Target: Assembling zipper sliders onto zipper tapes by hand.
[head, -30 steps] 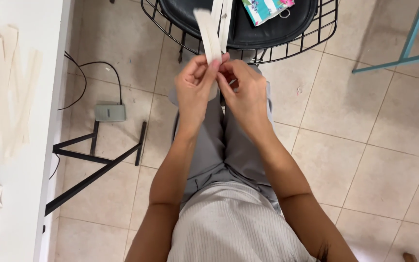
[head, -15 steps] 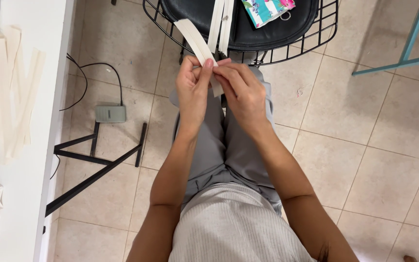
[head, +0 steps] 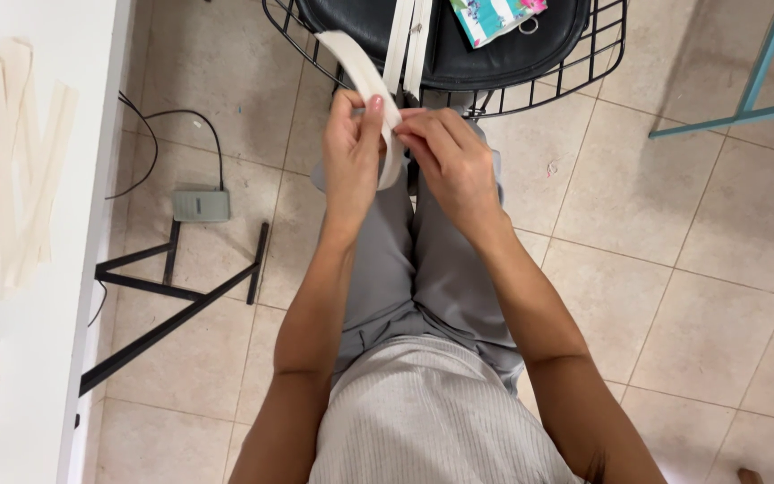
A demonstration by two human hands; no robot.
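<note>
Above the lap, both hands' fingers pinching white strip, wire chair ahead, table left.

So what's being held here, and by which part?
A white zipper tape. Left hand and right hand pinch it together near its lower bend; the rest runs up over the chair.

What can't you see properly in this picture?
- Head view: where the white strip is pinched, hidden by the left hand and right hand.
- Wire chair and colourful pouch: cut off by the top edge.
- Pale strips on the white table: cut off at the left edge.
</note>
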